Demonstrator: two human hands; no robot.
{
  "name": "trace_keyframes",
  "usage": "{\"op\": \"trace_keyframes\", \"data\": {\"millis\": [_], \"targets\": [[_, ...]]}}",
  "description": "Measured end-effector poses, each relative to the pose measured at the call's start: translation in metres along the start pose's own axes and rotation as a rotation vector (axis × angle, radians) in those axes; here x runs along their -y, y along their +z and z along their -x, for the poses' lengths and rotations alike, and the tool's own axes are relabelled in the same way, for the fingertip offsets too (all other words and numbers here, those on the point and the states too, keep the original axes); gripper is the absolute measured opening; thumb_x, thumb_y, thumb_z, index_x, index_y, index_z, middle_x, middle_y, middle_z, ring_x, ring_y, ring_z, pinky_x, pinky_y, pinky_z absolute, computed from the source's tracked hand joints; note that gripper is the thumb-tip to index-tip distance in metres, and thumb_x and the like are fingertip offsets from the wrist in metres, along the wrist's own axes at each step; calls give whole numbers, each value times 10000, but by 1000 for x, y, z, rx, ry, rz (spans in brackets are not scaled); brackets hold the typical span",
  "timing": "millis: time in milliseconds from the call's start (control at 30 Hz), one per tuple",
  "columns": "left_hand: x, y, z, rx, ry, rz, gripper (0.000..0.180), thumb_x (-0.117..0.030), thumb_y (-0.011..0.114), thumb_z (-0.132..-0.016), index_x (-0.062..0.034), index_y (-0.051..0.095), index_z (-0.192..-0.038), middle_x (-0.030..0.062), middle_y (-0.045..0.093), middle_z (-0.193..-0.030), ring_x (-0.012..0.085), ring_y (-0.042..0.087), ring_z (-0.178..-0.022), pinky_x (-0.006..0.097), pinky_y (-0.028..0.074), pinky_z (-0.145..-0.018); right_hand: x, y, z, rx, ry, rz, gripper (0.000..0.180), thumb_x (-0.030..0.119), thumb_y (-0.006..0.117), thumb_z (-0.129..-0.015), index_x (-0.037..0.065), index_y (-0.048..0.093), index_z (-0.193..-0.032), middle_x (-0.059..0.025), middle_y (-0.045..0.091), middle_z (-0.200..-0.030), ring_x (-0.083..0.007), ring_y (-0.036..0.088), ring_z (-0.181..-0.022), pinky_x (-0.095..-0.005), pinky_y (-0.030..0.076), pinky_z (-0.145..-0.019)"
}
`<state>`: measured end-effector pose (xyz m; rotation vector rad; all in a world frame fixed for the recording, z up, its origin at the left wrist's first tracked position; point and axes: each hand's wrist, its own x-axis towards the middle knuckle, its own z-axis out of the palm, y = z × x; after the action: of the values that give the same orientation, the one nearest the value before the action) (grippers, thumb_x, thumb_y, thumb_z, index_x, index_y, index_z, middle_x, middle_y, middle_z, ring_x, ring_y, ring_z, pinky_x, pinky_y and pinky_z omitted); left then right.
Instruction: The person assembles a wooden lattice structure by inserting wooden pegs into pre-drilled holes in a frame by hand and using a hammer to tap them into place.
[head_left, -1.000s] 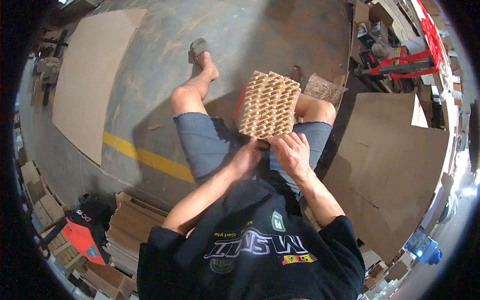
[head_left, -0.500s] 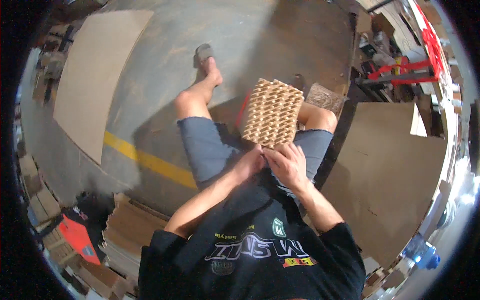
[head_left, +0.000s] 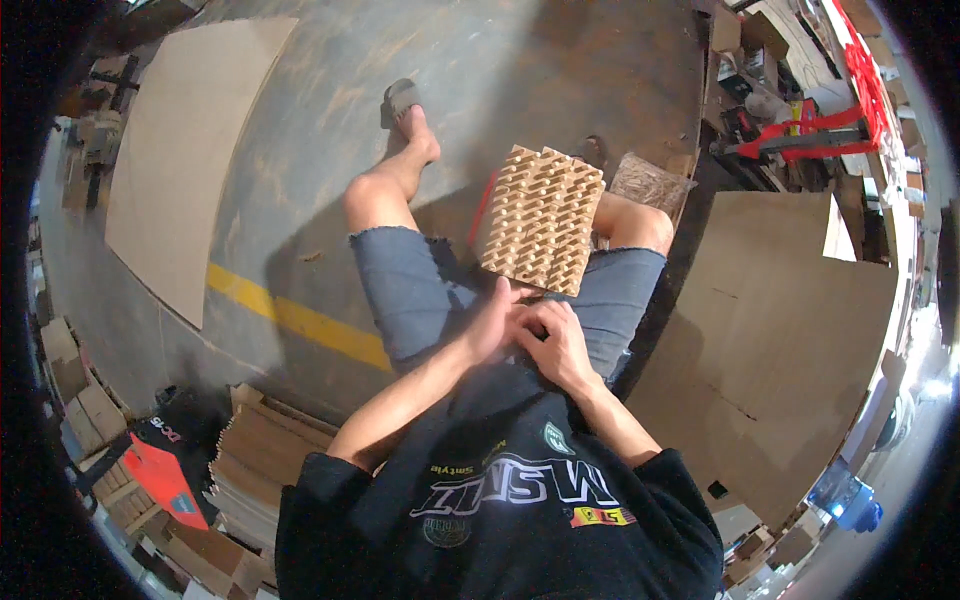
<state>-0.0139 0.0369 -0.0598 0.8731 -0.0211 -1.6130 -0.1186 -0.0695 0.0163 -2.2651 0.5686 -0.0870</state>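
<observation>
A light wooden block of rows of short slanted pegs [head_left: 543,222] rests in front of my lap, between my knees. Just below its near edge my two hands meet. My left hand [head_left: 490,325] is half curled, its thumb pointing up beside the block's near corner and its other fingers partly hidden. The right hand [head_left: 558,345] is bent inward with curled fingers, its fingertips against the left hand's fingers. Whatever lies between the fingers is too small or hidden to make out. Something red [head_left: 484,208] shows under the block's left side.
A clear bag of thin wooden pieces [head_left: 648,183] lies beyond my right knee. Flat cardboard [head_left: 770,330] covers the right side, and another brown sheet [head_left: 185,160] lies on the floor at left. Stacked cardboard [head_left: 265,455] stands at lower left, near an orange-red item [head_left: 168,480].
Both hands have drawn slightly back from the block's near edge. My right hand has moved down and left, its fingers now more curled against the left hand.
</observation>
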Motion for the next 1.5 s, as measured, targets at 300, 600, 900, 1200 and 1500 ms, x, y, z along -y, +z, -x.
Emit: {"op": "trace_keyframes", "data": {"millis": [300, 600, 900, 1200, 1500], "targets": [[-11, 5, -2, -127, 103, 189, 656, -606, 258, -1048, -61, 557, -1258, 62, 635, -1077, 137, 584, -756, 258, 469, -697, -4, -21, -38, -213, -101, 210, 119, 108, 756, -798, 119, 698, -901, -31, 664, -861, -241, 633, -835, -365, 443, -727], [-10, 0, -1, -77, 14, 58, 764, -686, 228, -1011, -46, 587, -1226, 41, 621, -929, 95, 553, -737, 251, 433, -652, 2, -28, -49, -122, -266, 389, 83, 147, 722, -785, 164, 665, -843, -2, 591, -757, -196, 624, -772, -366, 426, -707], [-5, 1, 8, -265, 61, 65, 539, -491, 326, -1080, -48, 627, -1137, -22, 561, -765, 73, 454, -650, 254, 410, -635, 7, -30, -49, -61, -272, 274, 123, 139, 729, -804, 121, 713, -925, -28, 666, -867, -229, 640, -791, -346, 471, -760], [-42, 74, 22, -55, 699, -719, 313, -280, 558, -968, -10, 620, -1114, 50, 596, -867, 144, 561, -792, 286, 474, -735, -1, 20, 24, -275, 733, -1472, 463, 406, 407, -1051, 17, 616, -1191, -104, 681, -1091, -241, 640, -980, -332, 492, -888], [-81, 93, -8, 39, 1148, -1265, 216, -216, 569, -933, -22, 627, -1010, 148, 649, -1027, 325, 624, -999, 433, 491, -923, -32, -33, 29, -480, 855, -1992, 242, 317, 539, -999, 107, 626, -1082, -11, 642, -913, -110, 543, -661, -264, 452, -564]]}}
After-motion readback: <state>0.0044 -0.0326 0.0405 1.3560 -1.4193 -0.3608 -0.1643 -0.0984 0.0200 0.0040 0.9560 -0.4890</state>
